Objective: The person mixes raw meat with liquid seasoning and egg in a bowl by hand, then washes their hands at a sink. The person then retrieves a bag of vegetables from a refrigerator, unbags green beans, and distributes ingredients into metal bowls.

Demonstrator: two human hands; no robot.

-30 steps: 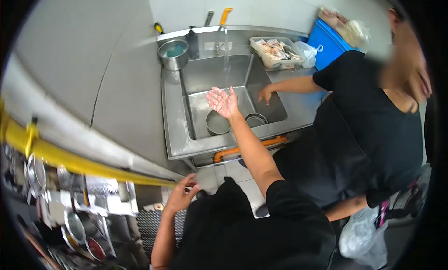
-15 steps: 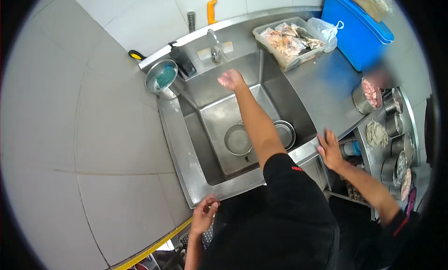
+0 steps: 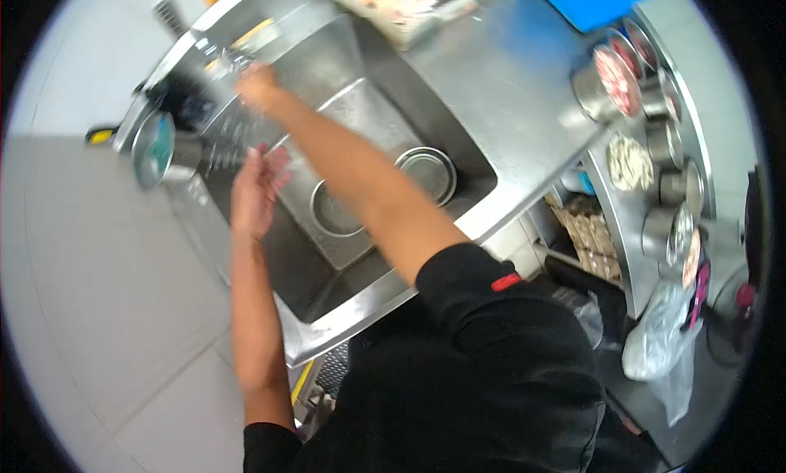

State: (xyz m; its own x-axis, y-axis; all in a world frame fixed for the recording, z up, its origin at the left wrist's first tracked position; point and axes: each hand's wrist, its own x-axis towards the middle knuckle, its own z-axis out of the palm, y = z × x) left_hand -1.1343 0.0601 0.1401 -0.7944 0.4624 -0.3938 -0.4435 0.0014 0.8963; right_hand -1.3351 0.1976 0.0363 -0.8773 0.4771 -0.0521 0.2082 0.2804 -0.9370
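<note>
My right hand (image 3: 256, 86) is at the faucet (image 3: 232, 60) at the back of the metal sink (image 3: 323, 297). Blur hides its fingers, so I cannot tell whether they grip the faucet. Below it, my left hand (image 3: 260, 191) is over the sink's left side, its fingers apart and holding nothing. Clear streaks that look like water show near the faucet. On the sink floor stand two round metal bowls, one (image 3: 336, 215) partly behind my right forearm, the other (image 3: 427, 174) farther right.
A metal pot (image 3: 182, 152) with a green scrubber (image 3: 161, 137) stands on the left rim. Behind the sink is a plastic tub of food (image 3: 401, 11), near a blue box (image 3: 585, 2). Several metal containers, one with pink meat pieces (image 3: 616, 80), stand at right beside a cloth (image 3: 630, 164).
My left hand has risen from the sink's front edge to above the basin. My right hand has moved to the faucet. The view has shifted, and another person's hand at right is gone.
</note>
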